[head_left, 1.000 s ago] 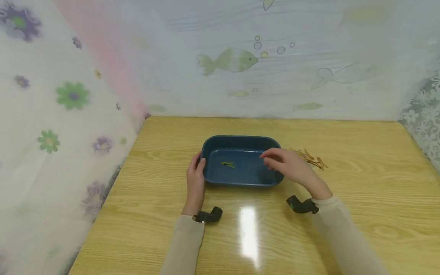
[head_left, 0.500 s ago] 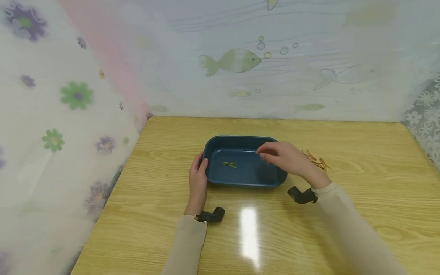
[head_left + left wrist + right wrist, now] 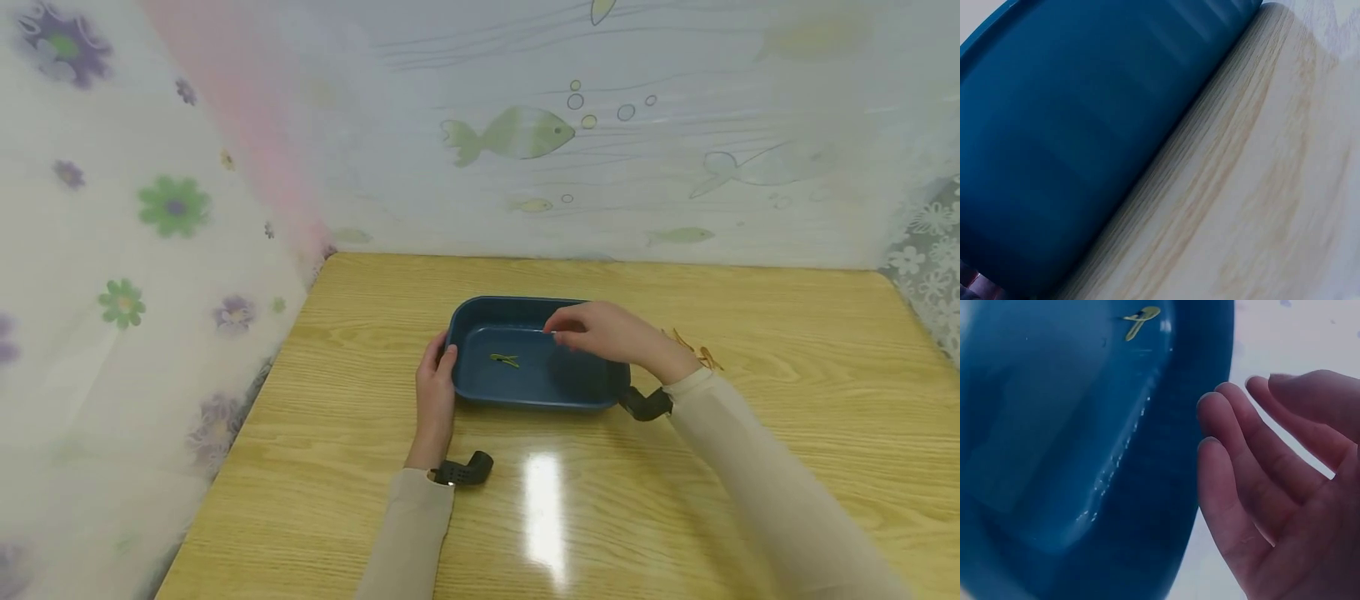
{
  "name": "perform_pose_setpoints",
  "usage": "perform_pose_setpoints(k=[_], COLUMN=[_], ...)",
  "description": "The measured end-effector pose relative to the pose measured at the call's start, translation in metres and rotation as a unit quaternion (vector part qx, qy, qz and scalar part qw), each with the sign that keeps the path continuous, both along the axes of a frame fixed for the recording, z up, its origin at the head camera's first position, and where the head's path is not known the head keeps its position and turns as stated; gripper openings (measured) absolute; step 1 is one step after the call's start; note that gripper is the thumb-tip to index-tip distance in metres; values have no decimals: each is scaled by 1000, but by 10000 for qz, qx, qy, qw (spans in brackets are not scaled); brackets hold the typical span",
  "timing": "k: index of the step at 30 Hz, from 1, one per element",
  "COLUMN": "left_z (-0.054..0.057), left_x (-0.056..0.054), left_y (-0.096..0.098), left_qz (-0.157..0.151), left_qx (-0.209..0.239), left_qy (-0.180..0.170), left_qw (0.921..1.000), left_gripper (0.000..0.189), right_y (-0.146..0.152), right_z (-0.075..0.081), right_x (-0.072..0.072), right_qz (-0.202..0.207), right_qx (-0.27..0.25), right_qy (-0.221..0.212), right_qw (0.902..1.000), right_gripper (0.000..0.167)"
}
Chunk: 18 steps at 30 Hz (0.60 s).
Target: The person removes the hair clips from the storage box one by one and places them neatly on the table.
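Observation:
A blue rectangular basin [image 3: 517,394] stands on the wooden table. My left hand [image 3: 435,392] grips its left end, thumb over the rim and fingers along the outer wall. The left wrist view is mostly filled by the basin's outer side [image 3: 1072,125]. On the basin floor lies a thin yellow-green looped piece [image 3: 1141,315]; its exact kind is unclear. My right hand [image 3: 607,333] hovers over the basin's right part, fingers loosely bent. In the right wrist view the right hand [image 3: 1291,469] shows its thumb close to the index finger, with nothing visible between them.
Thin orange-brown looped pieces [image 3: 708,358] lie on the table right of the basin, partly hidden behind the right wrist. A dark wrist camera [image 3: 647,404] sits on my right wrist, another camera [image 3: 468,469] on my left. A patterned sheet [image 3: 525,183] hangs behind the table [image 3: 337,417].
My right hand has moved left and slightly away from me, further over the basin. The left hand keeps its grip, and the looped piece stays on the basin floor.

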<state>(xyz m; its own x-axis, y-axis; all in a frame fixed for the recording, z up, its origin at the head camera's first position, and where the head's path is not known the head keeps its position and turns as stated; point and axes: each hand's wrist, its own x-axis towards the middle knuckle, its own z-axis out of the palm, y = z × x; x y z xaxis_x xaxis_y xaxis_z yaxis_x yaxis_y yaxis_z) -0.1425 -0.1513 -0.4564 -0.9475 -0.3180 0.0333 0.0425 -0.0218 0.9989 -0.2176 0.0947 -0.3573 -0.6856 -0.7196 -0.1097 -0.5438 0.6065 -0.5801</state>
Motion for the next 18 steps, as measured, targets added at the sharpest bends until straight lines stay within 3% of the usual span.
perform_pose_setpoints(k=[12, 18], left_z=[-1, -1], left_x=[-1, -2], left_y=[-1, -1], left_qz=[73, 56], left_qx=[-88, -53], left_qy=[-3, -21], left_qw=[9999, 10000], left_gripper=[34, 33], right_y=[-31, -43], right_z=[-4, -8], right_x=[-17, -20], right_qz=[558, 638], right_qx=[829, 999], right_qy=[81, -193], right_qw=[9950, 9928], right_gripper=[32, 37])
